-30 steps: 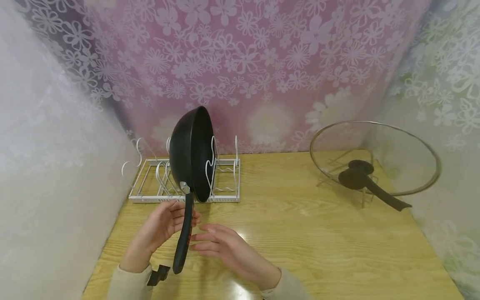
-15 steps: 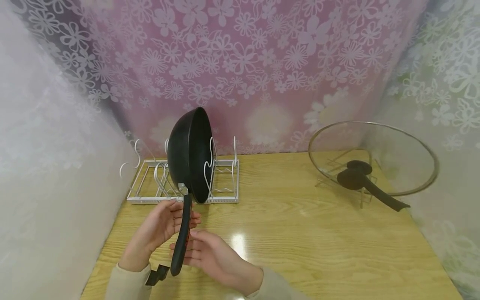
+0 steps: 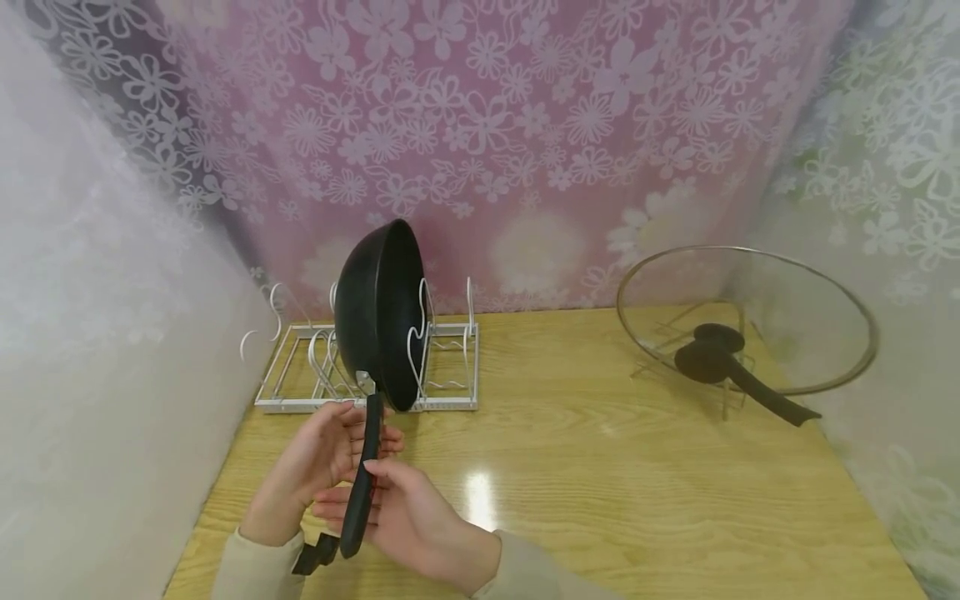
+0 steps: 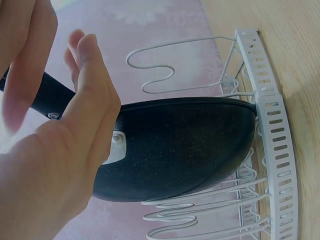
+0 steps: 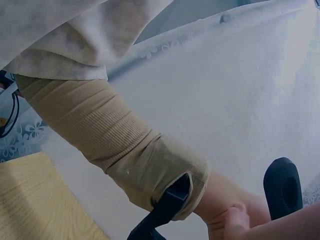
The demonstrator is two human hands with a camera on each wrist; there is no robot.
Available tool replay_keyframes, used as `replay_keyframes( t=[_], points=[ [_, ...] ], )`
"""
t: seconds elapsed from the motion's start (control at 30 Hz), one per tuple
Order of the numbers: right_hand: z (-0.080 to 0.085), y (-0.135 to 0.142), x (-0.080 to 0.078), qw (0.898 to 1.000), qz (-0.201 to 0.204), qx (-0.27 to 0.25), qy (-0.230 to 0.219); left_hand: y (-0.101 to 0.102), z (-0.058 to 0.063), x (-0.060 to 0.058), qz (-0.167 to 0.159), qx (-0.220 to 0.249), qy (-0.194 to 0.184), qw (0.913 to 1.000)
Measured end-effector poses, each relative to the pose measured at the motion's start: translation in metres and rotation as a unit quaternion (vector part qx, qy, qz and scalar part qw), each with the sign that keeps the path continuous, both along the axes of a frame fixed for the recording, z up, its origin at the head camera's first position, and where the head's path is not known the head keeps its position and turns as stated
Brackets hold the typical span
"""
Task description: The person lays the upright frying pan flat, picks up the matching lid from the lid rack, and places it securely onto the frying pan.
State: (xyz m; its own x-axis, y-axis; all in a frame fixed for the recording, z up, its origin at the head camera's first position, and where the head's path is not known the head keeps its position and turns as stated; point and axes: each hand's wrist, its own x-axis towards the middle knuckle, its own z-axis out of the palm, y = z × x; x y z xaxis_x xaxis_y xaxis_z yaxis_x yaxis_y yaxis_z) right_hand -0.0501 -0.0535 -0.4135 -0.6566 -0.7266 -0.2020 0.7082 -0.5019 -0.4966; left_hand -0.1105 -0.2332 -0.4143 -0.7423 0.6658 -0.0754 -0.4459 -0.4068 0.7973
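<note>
A black wok [image 3: 363, 308] stands on its side between the wire dividers of a white rack [image 3: 450, 404], its black handle [image 3: 356, 521] jutting out toward me. My left hand [image 3: 318, 458] is held palm up at the handle's upper part, the extended fingers passing behind it. Lower down, my right hand [image 3: 423, 521] has its thumb lying over the handle and its straight fingers reaching behind it toward my left wrist. In the left wrist view, the left fingers [image 4: 92, 75] stand upright near the metal bracket [image 4: 117, 147], and blurred right fingers [image 4: 32, 65] cross the handle.
A large glass lid [image 3: 705, 360] with a black grip leans on a small wire stand [image 3: 725, 404] at the right. Floral cloth walls [image 3: 555, 167] enclose the back and sides of the wooden table [image 3: 600, 492]. A black camera mount [image 3: 317, 554] sticks out from my left cuff.
My right hand has moved left, its fingers sliding behind the handle and its thumb coming over it. The left hand and the wok hold nearly the same place.
</note>
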Motion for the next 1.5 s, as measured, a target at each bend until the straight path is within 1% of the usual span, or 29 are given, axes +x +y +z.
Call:
replay_keyframes(
  t=[0.13, 0.27, 0.4, 0.5, 0.6, 0.87, 1.23, 1.4, 1.5],
  points=[
    [0.0010, -0.0024, 0.0000, 1.000, -0.010, -0.016, 0.006, 0.0015, 0.0002, 0.0020, -0.019, 0.006, -0.007, 0.9998],
    [0.0030, -0.0023, -0.0003, 1.000, -0.006, -0.022, 0.005, 0.0027, 0.0014, 0.0032, -0.027, 0.011, -0.007, 0.9996],
    [0.0052, -0.0011, -0.0010, 1.000, -0.005, -0.026, 0.003, 0.0055, 0.0033, 0.0013, -0.034, 0.007, -0.004, 0.9994],
    [0.0067, -0.0001, -0.0019, 1.000, -0.010, -0.028, 0.001, 0.0083, 0.0050, -0.0007, -0.036, -0.003, -0.001, 0.9993],
    [0.0078, -0.0016, -0.0020, 0.999, -0.014, -0.030, -0.003, 0.0082, 0.0057, -0.0013, -0.032, -0.009, 0.004, 0.9994],
    [0.0086, -0.0069, -0.0010, 1.000, -0.023, -0.017, -0.013, 0.0067, 0.0072, -0.0024, -0.035, -0.006, 0.005, 0.9994],
    [0.0086, -0.0099, -0.0057, 0.999, -0.007, -0.014, -0.036, 0.0049, 0.0053, -0.0028, -0.041, 0.029, -0.001, 0.9987],
    [0.0091, -0.0077, -0.0063, 0.999, -0.002, -0.007, -0.031, 0.0076, 0.0029, -0.0040, -0.049, 0.043, -0.008, 0.9978],
    [0.0087, -0.0059, -0.0064, 1.000, -0.003, 0.001, -0.029, 0.0099, 0.0006, -0.0048, -0.048, 0.043, -0.015, 0.9978]
  ],
)
